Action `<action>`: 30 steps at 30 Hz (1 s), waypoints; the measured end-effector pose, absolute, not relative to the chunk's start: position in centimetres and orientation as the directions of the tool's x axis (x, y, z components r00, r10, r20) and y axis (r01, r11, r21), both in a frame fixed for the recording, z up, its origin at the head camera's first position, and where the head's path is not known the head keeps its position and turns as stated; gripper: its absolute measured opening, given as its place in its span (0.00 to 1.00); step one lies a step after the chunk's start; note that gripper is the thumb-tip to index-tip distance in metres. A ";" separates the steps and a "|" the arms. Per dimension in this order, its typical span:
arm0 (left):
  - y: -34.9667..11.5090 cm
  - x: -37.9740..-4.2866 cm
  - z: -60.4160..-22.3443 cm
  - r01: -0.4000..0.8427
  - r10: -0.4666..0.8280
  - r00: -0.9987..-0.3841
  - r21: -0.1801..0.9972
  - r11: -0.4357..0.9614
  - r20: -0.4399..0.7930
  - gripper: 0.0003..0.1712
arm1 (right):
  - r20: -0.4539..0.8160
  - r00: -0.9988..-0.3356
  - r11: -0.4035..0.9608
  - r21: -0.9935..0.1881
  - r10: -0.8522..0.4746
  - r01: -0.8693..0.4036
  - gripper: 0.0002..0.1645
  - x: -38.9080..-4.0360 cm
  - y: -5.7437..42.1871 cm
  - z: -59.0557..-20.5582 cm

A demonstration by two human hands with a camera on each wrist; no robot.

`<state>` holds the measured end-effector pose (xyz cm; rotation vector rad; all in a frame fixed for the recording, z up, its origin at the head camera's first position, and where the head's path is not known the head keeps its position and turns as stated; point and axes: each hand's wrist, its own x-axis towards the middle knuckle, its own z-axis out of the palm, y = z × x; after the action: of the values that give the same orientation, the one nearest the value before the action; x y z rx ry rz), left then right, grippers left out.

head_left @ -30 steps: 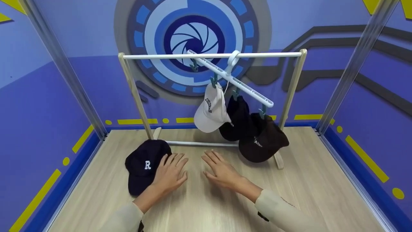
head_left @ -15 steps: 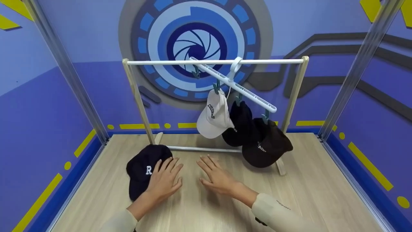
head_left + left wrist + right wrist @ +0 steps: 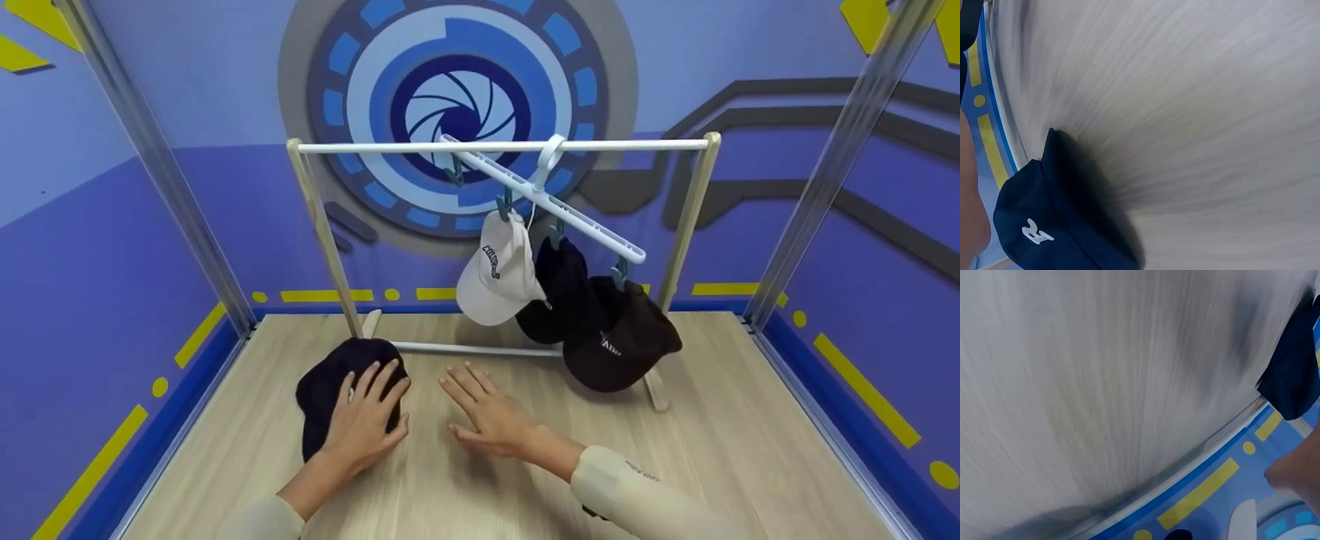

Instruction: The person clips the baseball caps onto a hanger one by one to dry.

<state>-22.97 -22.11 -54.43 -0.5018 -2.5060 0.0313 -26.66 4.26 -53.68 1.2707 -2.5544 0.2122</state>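
Note:
A navy cap (image 3: pixel 322 382) lies on the table at the left, against the foot of the rack; its white letter R shows in the left wrist view on the cap front (image 3: pixel 1036 232). Over its right side is my left hand (image 3: pixel 364 420), fingers spread, covering most of the letter in the head view; whether it touches the cap I cannot tell. My right hand (image 3: pixel 491 416) hovers over the table to the right of the cap, fingers extended, holding nothing. From a white clip hanger (image 3: pixel 551 202) hang a white cap (image 3: pixel 495 277), a black cap (image 3: pixel 559 292) and a dark brown cap (image 3: pixel 622 337).
A rack with a white top bar (image 3: pixel 420 147) and wooden posts (image 3: pixel 326 232) stands at the back, the hanger hooked over its bar. One green clip (image 3: pixel 454 171) at the hanger's far end holds nothing. Blue patterned walls (image 3: pixel 217 210) enclose the wooden table (image 3: pixel 720 450).
My left hand has shifted left over the navy cap, and its letter is now mostly covered. My right hand has also moved left. The head view has tilted up slightly.

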 end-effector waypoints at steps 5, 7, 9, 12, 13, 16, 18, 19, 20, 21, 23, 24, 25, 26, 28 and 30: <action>-22.3 -22.6 -54.6 0.348 0.373 -0.775 -0.148 0.926 0.511 0.31 | 0.273 -0.590 0.607 -0.029 -0.760 -0.794 0.41 -26.7 4.2 -53.5; -22.4 -22.6 -54.6 0.346 0.375 -0.781 -0.154 0.926 0.499 0.31 | 0.266 -0.602 0.616 -0.037 -0.753 -0.787 0.41 -26.9 4.0 -53.3; -22.5 -22.8 -54.4 0.343 0.373 -0.783 -0.155 0.926 0.498 0.31 | 0.267 -0.614 0.626 -0.051 -0.743 -0.778 0.41 -27.3 3.8 -52.9; -22.8 -22.9 -54.0 0.325 0.358 -0.787 -0.156 0.933 0.503 0.31 | 0.276 -0.630 0.633 -0.091 -0.726 -0.769 0.41 -28.0 3.3 -52.5; -22.9 -22.9 -54.0 0.320 0.354 -0.790 -0.157 0.934 0.501 0.31 | 0.273 -0.639 0.636 -0.112 -0.719 -0.763 0.42 -28.1 3.1 -52.4; -23.2 -22.8 -53.8 0.313 0.349 -0.801 -0.157 0.937 0.486 0.31 | 0.260 -0.666 0.651 -0.156 -0.699 -0.743 0.41 -28.5 2.6 -52.3; -23.6 -22.7 -53.9 0.313 0.350 -0.806 -0.158 0.936 0.478 0.31 | 0.251 -0.680 0.662 -0.165 -0.688 -0.731 0.41 -28.6 2.1 -52.3; -23.8 -22.6 -53.9 0.313 0.349 -0.805 -0.157 0.937 0.480 0.31 | 0.252 -0.682 0.665 -0.164 -0.686 -0.729 0.41 -28.6 1.9 -52.3; -24.0 -22.6 -53.9 0.312 0.347 -0.802 -0.155 0.937 0.486 0.31 | 0.254 -0.683 0.665 -0.164 -0.685 -0.728 0.41 -28.7 1.6 -52.3; -24.1 -22.5 -53.9 0.311 0.345 -0.799 -0.154 0.938 0.493 0.31 | 0.260 -0.681 0.664 -0.162 -0.685 -0.730 0.41 -28.8 1.4 -52.2; -24.5 -22.5 -53.9 0.303 0.340 -0.791 -0.158 0.940 0.509 0.31 | 0.272 -0.678 0.665 -0.154 -0.683 -0.731 0.41 -29.0 1.0 -52.2; -24.6 -22.5 -53.8 0.298 0.337 -0.787 -0.160 0.941 0.517 0.31 | 0.277 -0.678 0.664 -0.154 -0.681 -0.731 0.41 -29.1 0.8 -52.1; -24.7 -22.6 -53.8 0.295 0.336 -0.783 -0.162 0.942 0.524 0.31 | 0.283 -0.679 0.666 -0.156 -0.677 -0.729 0.40 -29.3 0.7 -52.1; -24.8 -22.6 -53.7 0.294 0.334 -0.781 -0.161 0.942 0.528 0.31 | 0.285 -0.683 0.671 -0.154 -0.672 -0.725 0.40 -29.4 0.5 -52.1; -25.0 -22.7 -53.7 0.285 0.325 -0.782 -0.159 0.945 0.532 0.31 | 0.288 -0.691 0.679 -0.157 -0.663 -0.717 0.40 -29.6 0.2 -52.0; -25.2 -22.7 -53.7 0.276 0.309 -0.788 -0.142 0.950 0.532 0.31 | 0.290 -0.694 0.678 -0.171 -0.659 -0.715 0.41 -29.6 -0.1 -52.0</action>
<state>-22.67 -25.22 -53.72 -0.4136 -2.5260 0.0761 -29.65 -0.15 -51.99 1.1131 -2.6868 0.4025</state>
